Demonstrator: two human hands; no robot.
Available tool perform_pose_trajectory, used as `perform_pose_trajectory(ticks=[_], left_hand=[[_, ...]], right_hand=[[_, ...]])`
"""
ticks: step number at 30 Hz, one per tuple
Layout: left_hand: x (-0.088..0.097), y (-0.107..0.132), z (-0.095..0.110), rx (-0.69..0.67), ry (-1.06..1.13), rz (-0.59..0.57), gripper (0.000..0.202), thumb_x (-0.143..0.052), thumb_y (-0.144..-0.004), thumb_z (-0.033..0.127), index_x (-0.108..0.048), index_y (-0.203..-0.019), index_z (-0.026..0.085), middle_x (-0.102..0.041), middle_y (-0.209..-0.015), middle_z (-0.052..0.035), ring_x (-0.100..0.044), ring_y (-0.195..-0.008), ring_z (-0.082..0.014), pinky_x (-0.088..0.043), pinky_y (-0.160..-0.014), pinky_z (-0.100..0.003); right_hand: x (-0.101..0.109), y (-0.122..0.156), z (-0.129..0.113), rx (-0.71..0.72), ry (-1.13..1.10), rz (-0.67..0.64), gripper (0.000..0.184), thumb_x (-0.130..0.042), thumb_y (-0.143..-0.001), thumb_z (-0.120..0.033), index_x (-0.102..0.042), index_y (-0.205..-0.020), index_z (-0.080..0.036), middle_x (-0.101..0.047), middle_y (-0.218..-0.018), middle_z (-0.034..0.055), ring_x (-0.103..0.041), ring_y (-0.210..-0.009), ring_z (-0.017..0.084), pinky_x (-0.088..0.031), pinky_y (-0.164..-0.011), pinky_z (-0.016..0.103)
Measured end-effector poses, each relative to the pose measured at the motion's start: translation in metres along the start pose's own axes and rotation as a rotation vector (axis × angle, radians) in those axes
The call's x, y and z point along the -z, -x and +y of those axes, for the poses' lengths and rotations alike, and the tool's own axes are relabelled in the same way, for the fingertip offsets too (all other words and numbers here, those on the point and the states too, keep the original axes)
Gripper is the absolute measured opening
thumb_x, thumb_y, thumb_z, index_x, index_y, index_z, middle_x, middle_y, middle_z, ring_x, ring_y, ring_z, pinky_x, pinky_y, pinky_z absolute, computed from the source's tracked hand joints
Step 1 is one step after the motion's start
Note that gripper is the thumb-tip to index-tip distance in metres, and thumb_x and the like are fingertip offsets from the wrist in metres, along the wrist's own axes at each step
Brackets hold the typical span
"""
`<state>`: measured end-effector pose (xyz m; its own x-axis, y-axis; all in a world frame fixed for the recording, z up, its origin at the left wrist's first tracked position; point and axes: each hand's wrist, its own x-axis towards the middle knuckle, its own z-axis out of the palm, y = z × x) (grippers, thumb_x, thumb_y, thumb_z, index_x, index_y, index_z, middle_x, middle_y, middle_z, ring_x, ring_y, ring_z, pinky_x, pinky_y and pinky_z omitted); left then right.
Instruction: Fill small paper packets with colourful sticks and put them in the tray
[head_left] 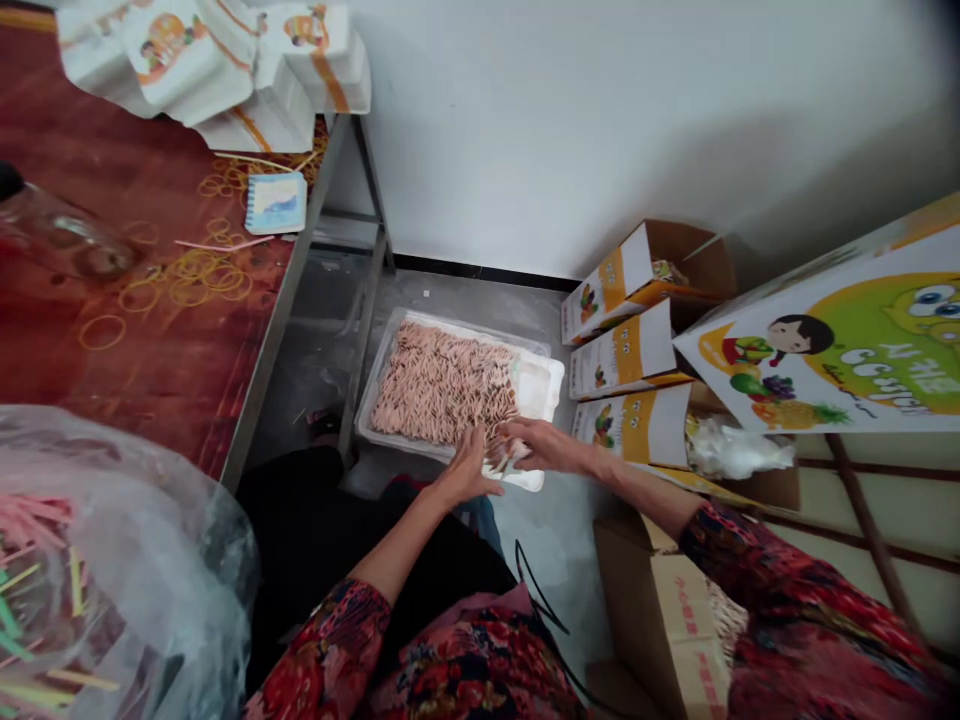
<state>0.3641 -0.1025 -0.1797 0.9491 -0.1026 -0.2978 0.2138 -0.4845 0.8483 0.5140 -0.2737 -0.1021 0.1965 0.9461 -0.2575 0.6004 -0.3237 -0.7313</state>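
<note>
A clear plastic tray point(375, 385) full of small pink pieces point(442, 385) lies on the grey floor below me. My left hand point(466, 468) reaches down to the tray's near edge, fingers curled over the pink pieces. My right hand point(541, 444) is beside it at the tray's near right corner, fingers bent and pinching at pieces there. I cannot make out what either hand holds. A white tray point(541, 385) shows under the right end of the clear one.
A red-brown table point(135, 300) with scattered rubber bands point(199, 275), a small notebook point(276, 202) and folded printed cartons point(217, 60) stands left. A plastic bag of coloured sticks point(112, 580) is near left. Printed boxes point(637, 340) and a brown carton point(664, 615) crowd the right.
</note>
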Motion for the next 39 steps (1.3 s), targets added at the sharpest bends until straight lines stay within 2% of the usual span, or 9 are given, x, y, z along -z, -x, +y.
perform_pose_trajectory(ticks=[3, 7, 10, 16, 20, 25, 29, 34, 39], left_hand=[[-0.002, -0.008, -0.015, -0.003, -0.122, -0.121, 0.081, -0.077, -0.076, 0.021, -0.041, -0.148, 0.019, -0.047, -0.148, -0.0211, -0.044, -0.142, -0.0378, -0.040, -0.114, -0.056], [-0.016, -0.031, -0.020, -0.048, -0.239, -0.225, 0.068, -0.074, -0.078, 0.012, -0.054, -0.142, 0.023, -0.042, -0.160, -0.0189, -0.030, -0.153, -0.0401, -0.027, -0.121, -0.063], [-0.031, -0.053, -0.020, -0.096, -0.329, -0.302, 0.059, -0.070, -0.082, 0.011, -0.059, -0.139, 0.024, -0.035, -0.166, -0.0156, -0.021, -0.157, -0.0398, -0.020, -0.122, -0.068], [-0.052, -0.087, -0.031, -0.181, -0.446, -0.414, 0.036, -0.056, -0.095, 0.016, -0.069, -0.127, 0.023, -0.027, -0.170, -0.0081, -0.014, -0.159, -0.0349, -0.023, -0.123, -0.065], [-0.055, -0.105, -0.044, -0.242, -0.490, -0.461, 0.040, -0.069, -0.089, 0.027, -0.068, -0.130, 0.026, -0.035, -0.167, -0.0050, -0.018, -0.159, -0.0322, -0.025, -0.125, -0.060], [-0.053, -0.114, -0.060, -0.217, -0.536, -0.426, 0.056, -0.068, -0.090, 0.052, -0.064, -0.136, 0.021, -0.046, -0.160, -0.0124, -0.021, -0.157, -0.0365, -0.026, -0.123, -0.063], [-0.054, -0.112, -0.067, -0.207, -0.554, -0.398, 0.057, -0.062, -0.094, 0.049, -0.058, -0.143, 0.020, -0.049, -0.158, -0.0128, -0.018, -0.158, -0.0350, -0.027, -0.123, -0.061], [-0.052, -0.108, -0.071, -0.226, -0.572, -0.403, 0.053, -0.057, -0.097, 0.047, -0.059, -0.142, 0.019, -0.051, -0.157, -0.0119, -0.021, -0.158, -0.0322, -0.025, -0.124, -0.059], [-0.051, -0.107, -0.072, -0.218, -0.577, -0.378, 0.054, -0.053, -0.099, 0.043, -0.053, -0.148, 0.019, -0.048, -0.159, -0.0133, -0.023, -0.157, -0.0322, -0.028, -0.123, -0.059]], right_hand=[[-0.007, 0.021, 0.030, -0.141, 0.073, -0.010, 0.048, -0.071, -0.080, -0.007, -0.059, -0.125, -0.017, -0.062, -0.125, 0.0155, -0.064, -0.112, 0.027, -0.054, -0.090, 0.034], [-0.020, 0.042, 0.054, -0.235, 0.240, -0.035, 0.049, -0.069, -0.084, -0.010, -0.058, -0.132, -0.017, -0.058, -0.134, 0.0187, -0.061, -0.116, 0.031, -0.056, -0.093, 0.041], [-0.031, 0.051, 0.059, -0.213, 0.351, -0.028, 0.046, -0.063, -0.090, -0.012, -0.058, -0.135, -0.020, -0.058, -0.136, 0.0177, -0.059, -0.119, 0.031, -0.059, -0.090, 0.040], [-0.047, 0.048, 0.068, -0.064, 0.554, 0.036, 0.039, -0.053, -0.099, -0.013, -0.057, -0.138, -0.020, -0.060, -0.138, 0.0157, -0.052, -0.133, 0.029, -0.061, -0.089, 0.036], [-0.054, 0.037, 0.079, -0.051, 0.649, 0.007, 0.037, -0.056, -0.101, -0.018, -0.058, -0.137, -0.022, -0.059, -0.141, 0.0149, -0.049, -0.137, 0.032, -0.061, -0.089, 0.038], [-0.062, 0.027, 0.086, -0.011, 0.723, -0.057, 0.032, -0.056, -0.102, -0.021, -0.062, -0.133, -0.022, -0.061, -0.138, 0.0132, -0.053, -0.133, 0.033, -0.061, -0.081, 0.036], [-0.065, 0.015, 0.082, 0.020, 0.722, -0.057, 0.027, -0.056, -0.102, -0.018, -0.065, -0.127, -0.019, -0.062, -0.136, 0.0152, -0.055, -0.132, 0.034, -0.060, -0.079, 0.036], [-0.070, -0.002, 0.086, 0.037, 0.673, -0.150, 0.024, -0.054, -0.101, -0.015, -0.068, -0.121, -0.019, -0.059, -0.142, 0.0166, -0.056, -0.132, 0.035, -0.061, -0.076, 0.039], [-0.088, -0.010, 0.093, 0.022, 0.702, -0.192, 0.021, -0.052, -0.103, -0.019, -0.071, -0.111, -0.016, -0.062, -0.136, 0.0194, -0.058, -0.126, 0.039, -0.062, -0.074, 0.044]])
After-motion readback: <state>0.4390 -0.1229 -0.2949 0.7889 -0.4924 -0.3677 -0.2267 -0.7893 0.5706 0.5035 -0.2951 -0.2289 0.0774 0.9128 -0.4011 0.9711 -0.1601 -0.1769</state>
